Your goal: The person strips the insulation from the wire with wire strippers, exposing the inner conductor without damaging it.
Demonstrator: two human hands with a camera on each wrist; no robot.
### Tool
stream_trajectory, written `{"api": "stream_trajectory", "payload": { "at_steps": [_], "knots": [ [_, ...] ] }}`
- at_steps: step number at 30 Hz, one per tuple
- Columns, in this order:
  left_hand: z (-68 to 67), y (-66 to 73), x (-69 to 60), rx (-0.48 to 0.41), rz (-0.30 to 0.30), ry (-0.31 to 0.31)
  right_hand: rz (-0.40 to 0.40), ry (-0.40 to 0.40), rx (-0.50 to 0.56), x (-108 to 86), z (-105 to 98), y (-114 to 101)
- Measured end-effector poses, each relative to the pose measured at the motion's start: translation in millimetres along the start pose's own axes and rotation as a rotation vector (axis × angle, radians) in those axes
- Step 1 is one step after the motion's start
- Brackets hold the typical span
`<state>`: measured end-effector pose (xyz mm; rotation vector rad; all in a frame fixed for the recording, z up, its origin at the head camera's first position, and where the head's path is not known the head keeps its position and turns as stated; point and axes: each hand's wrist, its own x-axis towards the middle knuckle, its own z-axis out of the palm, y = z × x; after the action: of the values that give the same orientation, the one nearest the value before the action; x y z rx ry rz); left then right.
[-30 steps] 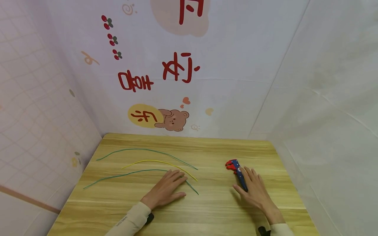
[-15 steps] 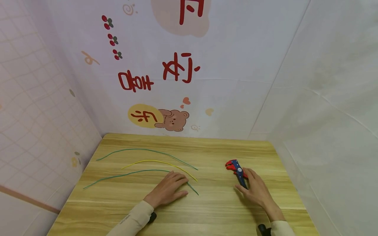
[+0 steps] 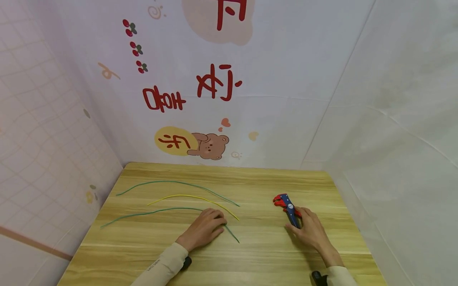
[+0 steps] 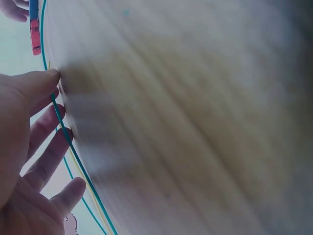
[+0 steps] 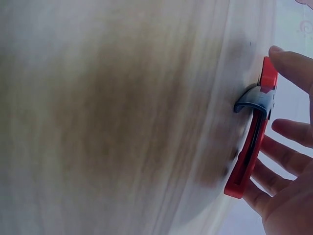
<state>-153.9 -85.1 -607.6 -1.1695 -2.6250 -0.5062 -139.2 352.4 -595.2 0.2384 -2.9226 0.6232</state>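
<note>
My left hand [image 3: 204, 227] pinches the nearest green wire [image 3: 161, 209] close to its right end. In the left wrist view the thumb and forefinger meet on that green wire [image 4: 80, 156], while the other fingers spread beside it. A red and blue wire stripper [image 3: 290, 208] lies on the table at the right, its red jaws toward the upper left. My right hand [image 3: 311, 228] is around its handle end, thumb to the left. In the right wrist view the loosely bent fingers are just over the red lever [image 5: 247, 161]; firm contact is hard to tell.
Beyond the held wire lie a yellow wire [image 3: 186, 195] and another green wire [image 3: 168, 182], both curved and close together. The wooden table [image 3: 261, 258] meets fabric walls at the back and sides.
The left fingers have curled in and closed on the near green wire, whose right end has shifted toward me. The right fingers have drawn back along the stripper and bent slightly; the stripper stays put.
</note>
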Motion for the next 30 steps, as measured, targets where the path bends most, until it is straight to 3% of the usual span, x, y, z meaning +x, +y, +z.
{"api": "stream_trajectory", "payload": {
  "at_steps": [13, 25, 30],
  "knots": [
    [1.9, 0.4, 0.4, -0.067, -0.03, -0.018, 0.016, -0.003, 0.009, 1.5, 4.5, 3.5],
    [-0.7, 0.5, -2.4, -0.117, -0.03, -0.011, 0.087, -0.031, 0.023, 1.4, 6.8, -1.3],
    [-3.7, 1.7, -2.0, -0.164, -0.057, -0.04, 0.141, -0.077, 0.033, 4.1, 6.2, -4.3]
  ]
}}
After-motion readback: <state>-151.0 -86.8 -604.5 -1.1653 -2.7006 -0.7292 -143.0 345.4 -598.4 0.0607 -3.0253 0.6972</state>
